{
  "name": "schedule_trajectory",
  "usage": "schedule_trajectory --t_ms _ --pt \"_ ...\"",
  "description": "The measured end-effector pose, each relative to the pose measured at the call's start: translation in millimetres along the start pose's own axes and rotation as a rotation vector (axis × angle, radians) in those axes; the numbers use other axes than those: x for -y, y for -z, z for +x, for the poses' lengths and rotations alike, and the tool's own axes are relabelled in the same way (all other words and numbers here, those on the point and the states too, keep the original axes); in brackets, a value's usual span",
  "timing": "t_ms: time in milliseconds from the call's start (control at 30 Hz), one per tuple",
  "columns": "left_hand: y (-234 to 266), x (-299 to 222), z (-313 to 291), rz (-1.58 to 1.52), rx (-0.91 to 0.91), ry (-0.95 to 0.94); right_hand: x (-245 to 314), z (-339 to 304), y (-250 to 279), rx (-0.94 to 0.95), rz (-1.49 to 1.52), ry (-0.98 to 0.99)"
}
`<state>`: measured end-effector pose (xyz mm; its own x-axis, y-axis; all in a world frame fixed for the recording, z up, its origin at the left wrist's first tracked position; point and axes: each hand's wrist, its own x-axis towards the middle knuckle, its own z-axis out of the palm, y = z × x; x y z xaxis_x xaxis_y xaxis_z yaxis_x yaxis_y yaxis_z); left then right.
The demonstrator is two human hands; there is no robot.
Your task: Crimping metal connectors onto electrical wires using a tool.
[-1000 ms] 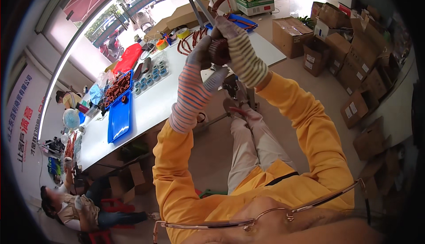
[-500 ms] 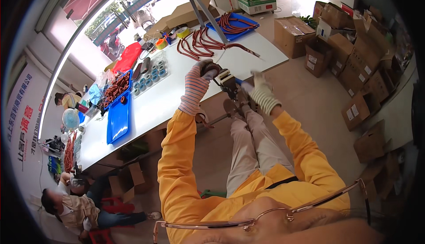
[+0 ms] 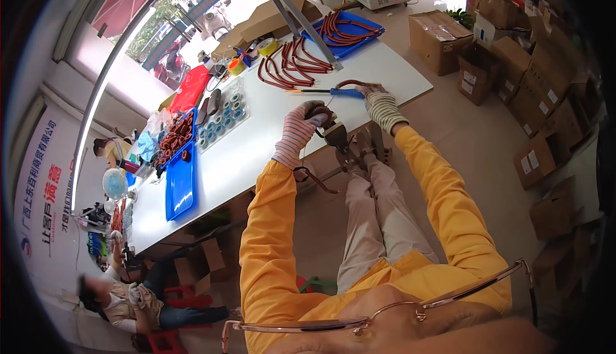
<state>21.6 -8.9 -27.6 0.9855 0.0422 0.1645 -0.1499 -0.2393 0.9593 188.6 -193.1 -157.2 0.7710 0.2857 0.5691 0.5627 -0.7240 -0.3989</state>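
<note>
My left hand [image 3: 299,130], in a striped knit glove, is closed on a dark reddish-brown ring [image 3: 326,115] at the head of a dark metal vise [image 3: 336,137] by the table's front edge. A brown strip [image 3: 316,178] hangs below that hand. My right hand [image 3: 383,107], also gloved, is at the table edge to the right. Its bent fingers are at the end of a blue-handled tool [image 3: 347,93] with a thin dark shaft pointing left. A reddish-brown cord [image 3: 351,82] curves beside the handle; its right end meets the fingers, partly hidden.
On the white table [image 3: 256,139] are several reddish-brown cords [image 3: 292,65], a blue tray [image 3: 350,46] with more cords, a pile of brown rings [image 3: 176,137], and blue-centred rolls [image 3: 221,120]. Cardboard boxes [image 3: 439,39] stand at right. A seated person [image 3: 131,302] works at lower left.
My right hand has moved up from beside the vise onto the table edge, bringing the blue-handled tool beside the cord. My left hand stays at the vise. The view has shifted slightly.
</note>
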Motion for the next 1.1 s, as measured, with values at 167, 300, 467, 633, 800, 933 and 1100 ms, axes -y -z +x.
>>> schedule_trajectory --t_ms 167,300,467,633,800,933,1100 --pt "23.9 0.8 -19.7 0.056 -0.02 0.105 59.9 -7.7 19.9 0.198 0.049 0.069" --pt "20.4 0.5 -13.7 0.113 -0.018 0.104 53.8 -12.9 29.6 -0.054 0.279 -0.004" --pt "32.4 8.1 -21.7 0.183 -0.06 0.084 78.1 -85.2 19.8 -0.189 1.015 -0.456" --pt "-17.5 -11.9 8.7 0.287 0.047 0.034 58.4 -178.1 -51.4 0.179 0.625 -0.298" --pt "23.0 4.3 -24.8 0.704 -0.068 -0.085 144.1 -161.2 -13.4 0.499 1.713 -0.477" --pt "17.7 2.1 -25.6 0.915 -0.071 -0.187 111.5 -126.4 35.8 0.49 0.414 -0.029" --pt "16.6 4.3 -22.1 0.876 -0.045 -0.164 112.0 -104.1 86.2 0.439 0.191 0.057"
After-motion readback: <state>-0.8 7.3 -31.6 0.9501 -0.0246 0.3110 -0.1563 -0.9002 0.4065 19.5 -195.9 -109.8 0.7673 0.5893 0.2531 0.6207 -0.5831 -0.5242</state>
